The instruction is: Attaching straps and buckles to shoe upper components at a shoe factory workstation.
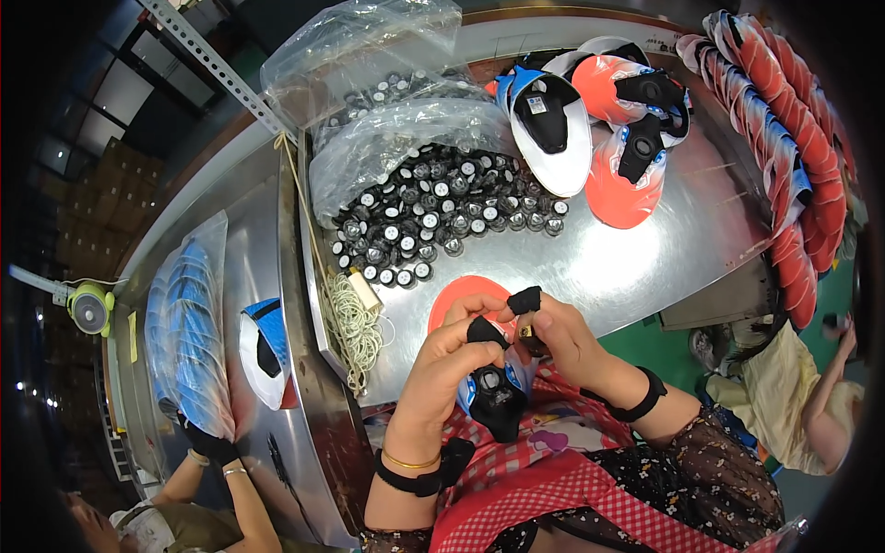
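Close to my body, a cap [456, 300] with a red brim and a black padded strap is held over the table's front edge. A dark round fitting [498, 392] sits on its black strap. My left hand [442, 364] is closed on the cap, thumb and fingers pinching its edge. Beside it, my right hand [567, 341] pinches a small dark piece [527, 334] with a brass-coloured spot; its exact kind is hidden by the fingers. Black cloth covers show at a fingertip of each hand.
Many round black pieces [433, 212] with white faces spill from a clear plastic bag [406, 129]. Finished-looking caps [627, 175] lie at the back right beside nested cap stacks [774, 138]. A string bundle [355, 323] lies left. Another person's gloved hands [207, 442] touch bagged blue caps [194, 323].
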A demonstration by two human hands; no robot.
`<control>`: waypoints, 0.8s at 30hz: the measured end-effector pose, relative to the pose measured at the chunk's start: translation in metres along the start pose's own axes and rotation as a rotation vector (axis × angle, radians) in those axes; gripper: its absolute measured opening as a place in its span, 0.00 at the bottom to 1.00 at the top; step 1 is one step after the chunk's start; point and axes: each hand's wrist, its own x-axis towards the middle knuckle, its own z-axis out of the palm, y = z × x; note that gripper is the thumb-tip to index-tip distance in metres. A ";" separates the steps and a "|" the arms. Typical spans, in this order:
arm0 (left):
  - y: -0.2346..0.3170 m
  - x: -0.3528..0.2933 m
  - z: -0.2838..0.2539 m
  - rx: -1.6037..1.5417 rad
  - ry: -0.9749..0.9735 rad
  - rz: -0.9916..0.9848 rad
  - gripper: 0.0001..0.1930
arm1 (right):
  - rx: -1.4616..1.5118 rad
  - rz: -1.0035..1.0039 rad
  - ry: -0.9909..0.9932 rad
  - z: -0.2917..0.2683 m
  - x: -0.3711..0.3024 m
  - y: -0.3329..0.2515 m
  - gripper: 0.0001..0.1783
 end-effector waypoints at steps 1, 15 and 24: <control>0.002 0.000 0.001 0.014 -0.010 -0.012 0.05 | -0.039 -0.016 0.010 0.000 0.000 0.000 0.22; 0.008 -0.002 0.006 0.150 -0.045 0.015 0.03 | -0.305 -0.073 0.034 -0.005 -0.003 0.006 0.18; 0.012 -0.001 0.004 0.185 -0.046 0.008 0.03 | -0.361 -0.050 -0.009 -0.009 -0.001 0.006 0.25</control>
